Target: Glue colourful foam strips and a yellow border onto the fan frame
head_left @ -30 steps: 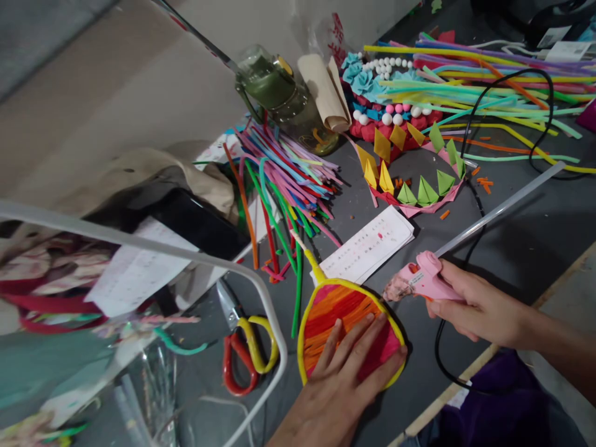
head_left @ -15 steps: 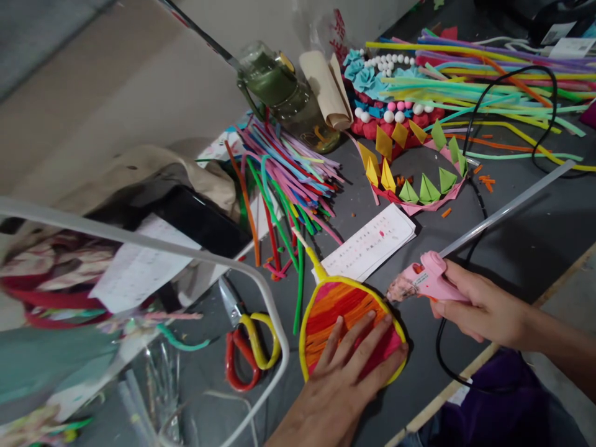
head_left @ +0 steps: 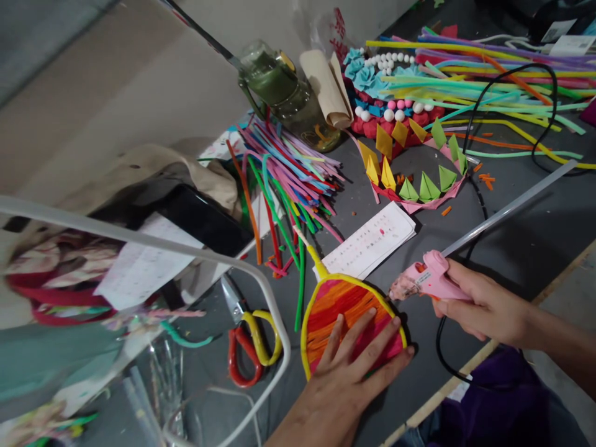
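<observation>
A rounded fan-like craft piece (head_left: 326, 310) lies on the dark table, its face striped orange, red and pink, with a yellow rim and a thin yellow stem. My left hand (head_left: 347, 375) rests flat across its lower right part, fingers spread. In my right hand (head_left: 488, 301) is a pink hot glue gun (head_left: 435, 276), gripped by its handle. Out of its back sticks a long clear glue stick (head_left: 510, 208). The gun's nozzle is at the piece's right rim; whether they touch, I cannot tell. A written paper slip (head_left: 367, 242) lies beside the stem.
Scissors (head_left: 251, 344) with red and yellow handles lie left of the piece, by a white curved bar (head_left: 223, 261). Behind are pipe cleaners (head_left: 293, 167), a green bottle (head_left: 298, 105) and a paper crown (head_left: 419, 186). A black cord (head_left: 440, 354) runs near my right hand.
My left hand's fingers have shifted slightly to the right over the striped face. The glue gun stays almost in place at the rim.
</observation>
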A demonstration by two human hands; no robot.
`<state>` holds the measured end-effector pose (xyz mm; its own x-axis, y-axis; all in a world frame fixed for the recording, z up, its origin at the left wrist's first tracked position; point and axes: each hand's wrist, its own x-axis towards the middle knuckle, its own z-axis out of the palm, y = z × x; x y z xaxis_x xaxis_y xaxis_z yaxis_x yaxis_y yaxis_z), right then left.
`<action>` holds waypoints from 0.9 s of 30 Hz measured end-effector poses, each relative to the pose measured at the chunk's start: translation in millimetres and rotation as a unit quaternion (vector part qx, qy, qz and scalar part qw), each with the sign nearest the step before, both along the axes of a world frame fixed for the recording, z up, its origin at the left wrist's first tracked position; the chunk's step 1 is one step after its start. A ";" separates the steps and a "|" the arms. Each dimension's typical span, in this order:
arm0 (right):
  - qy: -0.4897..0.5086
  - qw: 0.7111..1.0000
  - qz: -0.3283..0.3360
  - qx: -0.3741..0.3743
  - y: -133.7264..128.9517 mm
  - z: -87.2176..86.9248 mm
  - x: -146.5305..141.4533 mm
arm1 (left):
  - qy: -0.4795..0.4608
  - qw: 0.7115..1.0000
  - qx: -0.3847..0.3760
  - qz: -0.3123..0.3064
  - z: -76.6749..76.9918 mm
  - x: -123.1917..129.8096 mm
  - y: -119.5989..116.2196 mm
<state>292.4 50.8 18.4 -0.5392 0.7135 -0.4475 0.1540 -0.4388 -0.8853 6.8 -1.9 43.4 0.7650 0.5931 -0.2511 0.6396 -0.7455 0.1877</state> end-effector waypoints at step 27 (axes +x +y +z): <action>0.006 1.000 -0.015 -0.007 -1.3 -0.5 -0.3 | 0.002 0.999 -0.015 -0.033 -4.0 -4.1 0.2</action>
